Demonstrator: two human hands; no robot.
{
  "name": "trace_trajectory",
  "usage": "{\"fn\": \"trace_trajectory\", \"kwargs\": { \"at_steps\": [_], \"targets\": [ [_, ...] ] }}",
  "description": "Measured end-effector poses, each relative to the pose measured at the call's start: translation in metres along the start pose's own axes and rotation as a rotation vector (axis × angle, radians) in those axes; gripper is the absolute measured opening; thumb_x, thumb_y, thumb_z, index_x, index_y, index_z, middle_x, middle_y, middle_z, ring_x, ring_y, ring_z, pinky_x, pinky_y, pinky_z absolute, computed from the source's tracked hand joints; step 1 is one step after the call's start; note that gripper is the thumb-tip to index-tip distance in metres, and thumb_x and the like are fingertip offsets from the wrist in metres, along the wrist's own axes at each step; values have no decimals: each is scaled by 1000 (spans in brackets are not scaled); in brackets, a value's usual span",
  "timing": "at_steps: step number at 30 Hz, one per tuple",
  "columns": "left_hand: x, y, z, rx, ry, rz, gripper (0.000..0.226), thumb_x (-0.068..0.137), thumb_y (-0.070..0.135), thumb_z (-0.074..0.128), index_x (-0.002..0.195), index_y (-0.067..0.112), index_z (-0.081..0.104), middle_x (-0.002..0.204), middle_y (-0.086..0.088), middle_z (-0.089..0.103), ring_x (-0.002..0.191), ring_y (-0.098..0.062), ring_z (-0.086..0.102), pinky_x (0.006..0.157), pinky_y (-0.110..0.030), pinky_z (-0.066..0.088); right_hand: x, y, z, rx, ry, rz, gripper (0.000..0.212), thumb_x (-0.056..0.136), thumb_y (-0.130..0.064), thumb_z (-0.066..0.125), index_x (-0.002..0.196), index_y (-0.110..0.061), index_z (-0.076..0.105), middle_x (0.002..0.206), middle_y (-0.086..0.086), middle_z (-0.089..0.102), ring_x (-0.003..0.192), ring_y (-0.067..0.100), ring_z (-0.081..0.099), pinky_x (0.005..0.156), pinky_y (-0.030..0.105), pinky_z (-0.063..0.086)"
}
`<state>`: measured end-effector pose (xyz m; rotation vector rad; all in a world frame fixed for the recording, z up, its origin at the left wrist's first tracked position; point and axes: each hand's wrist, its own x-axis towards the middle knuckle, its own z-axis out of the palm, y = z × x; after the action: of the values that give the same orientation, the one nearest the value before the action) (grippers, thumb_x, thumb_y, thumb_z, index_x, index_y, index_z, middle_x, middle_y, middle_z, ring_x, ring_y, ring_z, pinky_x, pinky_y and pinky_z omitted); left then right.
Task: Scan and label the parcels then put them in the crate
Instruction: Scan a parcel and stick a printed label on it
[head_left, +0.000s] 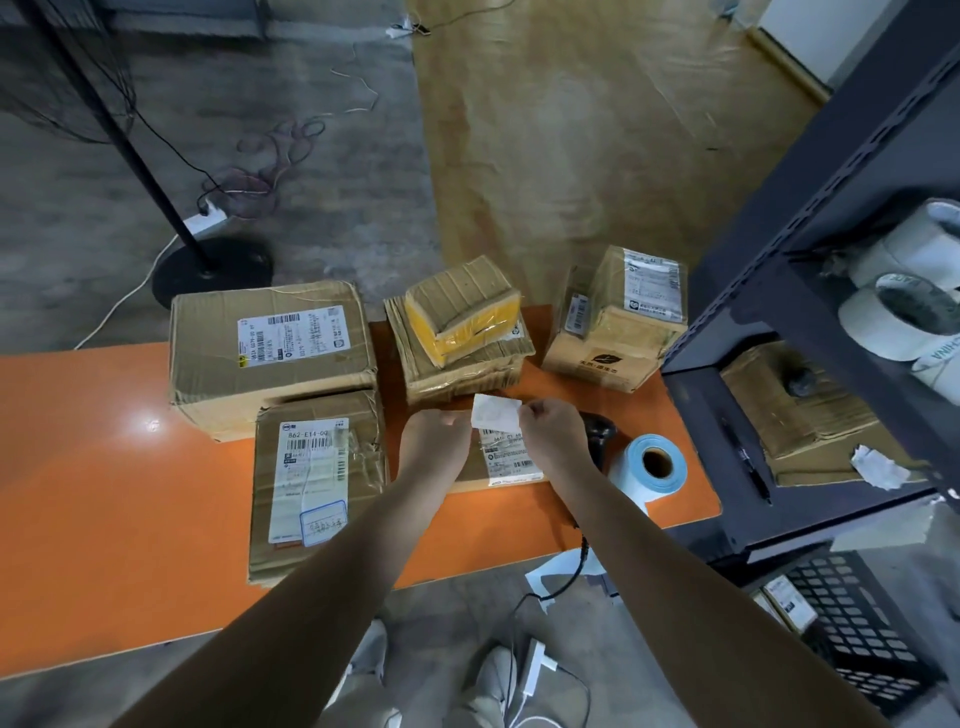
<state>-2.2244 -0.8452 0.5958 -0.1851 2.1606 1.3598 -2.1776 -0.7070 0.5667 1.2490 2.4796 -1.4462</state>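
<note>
As the left hand (434, 436) and right hand (550, 426) pinch the white label (496, 410) between them, the parcel (511, 462) lies just beneath.

We see only the printed face of the flat parcel (511, 462); both forearms cover the rest. The black scanner (600, 431) sits mostly behind the right hand (550, 423). Print on the small white label (494, 410) is too blurred to read. The shelf frame (779, 525) hides part of the black crate (857, 634). The right edge cuts the white rolls (904, 312).
</note>
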Motion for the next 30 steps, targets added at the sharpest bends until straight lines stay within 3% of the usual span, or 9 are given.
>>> {"fn": "trace_trajectory", "kwargs": {
  "at_steps": [3, 5, 7, 10, 13, 17, 20, 23, 30],
  "targets": [
    [0, -5, -5, 135, 10, 52, 30, 91, 12, 40, 108, 6, 64, 84, -11, 63, 59, -14, 50, 51, -24, 37, 4, 4, 2, -77, -58, 15, 24, 98, -20, 48, 83, -7, 61, 67, 2, 54, 51, 12, 46, 40, 19, 31],
    [1, -8, -8, 227, 19, 109, 41, 92, 7, 38, 129, 4, 54, 115, -10, 64, 78, -17, 59, 59, -26, 44, 5, 6, 6, -149, -148, 11, 24, 97, -17, 48, 78, -6, 58, 69, 8, 51, 52, 13, 41, 45, 21, 29],
    [1, -12, -11, 299, -4, 151, 47, 92, 3, 40, 138, 10, 47, 132, -6, 55, 103, -21, 59, 74, -31, 51, 4, 7, 13, -201, -214, 18, 25, 98, -17, 48, 81, -2, 60, 72, 9, 52, 58, 15, 45, 53, 22, 33],
    [2, -17, -11, 567, -53, 259, 52, 89, -3, 45, 139, 11, 47, 137, -7, 50, 122, -24, 51, 91, -32, 48, 6, 12, 27, -226, -240, 27, 27, 98, -15, 46, 77, -3, 58, 71, 12, 47, 62, 19, 44, 57, 28, 33],
    [1, -18, -9, 874, -88, 331, 43, 90, -2, 48, 133, 6, 49, 129, -10, 53, 119, -26, 49, 86, -34, 45, 6, 14, 33, -289, -249, 23, 31, 99, -17, 44, 72, -6, 54, 63, 6, 46, 53, 14, 41, 48, 23, 29],
    [0, -25, -6, 1170, -148, 385, 41, 91, -1, 47, 132, 3, 49, 129, -11, 50, 118, -27, 45, 89, -37, 44, 9, 14, 38, -463, -253, -18, 37, 101, -19, 42, 66, -10, 48, 65, 2, 46, 57, 13, 43, 46, 21, 29],
    [3, -32, -6, 1250, -168, 415, 50, 92, 3, 48, 141, 6, 41, 136, -9, 45, 121, -27, 43, 93, -39, 43, 12, 17, 42, -488, -224, -19, 43, 101, -20, 44, 59, -11, 43, 60, 1, 45, 51, 9, 42, 41, 19, 27],
    [6, -36, -7, 1330, -195, 426, 45, 92, 6, 51, 137, 9, 48, 136, -7, 40, 121, -27, 39, 93, -40, 42, 11, 18, 41, -487, -179, 8, 37, 99, -23, 47, 64, -10, 52, 60, 1, 49, 53, 12, 48, 46, 22, 33],
    [12, -45, -9, 1310, -198, 472, 43, 93, 7, 52, 136, 8, 48, 133, -6, 38, 117, -26, 40, 90, -40, 47, 8, 17, 37, -676, -105, -28, 29, 96, -41, 56, 87, -15, 64, 79, 1, 63, 79, 23, 66, 49, 24, 35]
  ]
}}
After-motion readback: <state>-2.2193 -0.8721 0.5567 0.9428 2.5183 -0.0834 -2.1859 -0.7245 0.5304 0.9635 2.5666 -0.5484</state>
